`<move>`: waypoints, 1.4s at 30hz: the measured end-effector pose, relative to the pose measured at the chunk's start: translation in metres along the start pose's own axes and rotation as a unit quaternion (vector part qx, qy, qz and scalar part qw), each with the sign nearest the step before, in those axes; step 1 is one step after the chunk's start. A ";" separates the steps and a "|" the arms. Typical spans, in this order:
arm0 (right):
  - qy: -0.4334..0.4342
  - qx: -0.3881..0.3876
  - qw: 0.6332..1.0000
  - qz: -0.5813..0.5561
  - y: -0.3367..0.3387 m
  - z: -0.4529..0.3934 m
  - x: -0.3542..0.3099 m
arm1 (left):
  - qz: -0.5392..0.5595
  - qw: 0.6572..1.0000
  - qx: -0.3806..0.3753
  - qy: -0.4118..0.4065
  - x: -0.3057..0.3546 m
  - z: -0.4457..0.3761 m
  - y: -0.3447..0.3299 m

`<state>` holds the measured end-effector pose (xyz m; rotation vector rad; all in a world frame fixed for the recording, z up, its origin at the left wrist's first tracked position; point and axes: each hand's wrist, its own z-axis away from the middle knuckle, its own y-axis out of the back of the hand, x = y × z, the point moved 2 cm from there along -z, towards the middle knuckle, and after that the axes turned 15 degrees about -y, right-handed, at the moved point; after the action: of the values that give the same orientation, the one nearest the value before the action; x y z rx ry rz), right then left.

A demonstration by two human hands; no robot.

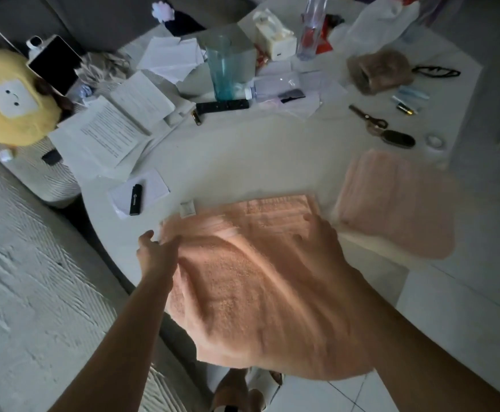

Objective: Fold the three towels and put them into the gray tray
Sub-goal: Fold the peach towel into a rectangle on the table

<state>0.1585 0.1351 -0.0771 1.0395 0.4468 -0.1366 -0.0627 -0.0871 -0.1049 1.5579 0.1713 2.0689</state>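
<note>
Towel, peach terry (251, 281), is lying across the lower centre of the frame, draping off the bench (236, 162) edge. Left hand (156, 251) is pinching its left edge, fingers clamped; right hand (320, 242) is pressing flat, fingers apart. Step judged: folding the first towel; next, carrying an edge across. A paler towel (397, 203) is waiting at right. Gray tray not seen.

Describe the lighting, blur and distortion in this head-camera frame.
Head view: dim and underexposed, with no glare. The right hand and the pale pink towel are smeared by motion blur; the orange towel under the hands is soft. The left hand is sharper. Wide-angle distortion curves the white table.
</note>
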 end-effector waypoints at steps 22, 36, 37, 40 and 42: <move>-0.146 0.132 0.979 -0.056 -0.003 -0.118 -0.072 | -0.181 0.950 -0.113 -0.229 0.067 -0.114 -0.043; -0.146 0.169 0.975 -0.019 0.009 -0.144 -0.064 | -0.258 0.922 -0.150 -0.247 0.073 -0.140 -0.060; -0.151 0.170 0.974 -0.013 0.004 -0.147 -0.061 | -0.256 0.926 -0.141 -0.241 0.069 -0.142 -0.061; -0.157 0.185 0.970 -0.020 -0.001 -0.151 -0.054 | -0.236 0.932 -0.088 -0.261 0.065 -0.148 -0.056; -0.149 0.194 0.969 -0.029 -0.002 -0.153 -0.054 | -0.229 0.931 -0.068 -0.276 0.066 -0.149 -0.056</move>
<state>0.0650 0.2597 -0.1210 1.3637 0.1785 -0.4401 -0.1935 0.0243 -0.1198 1.7468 0.1573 1.2130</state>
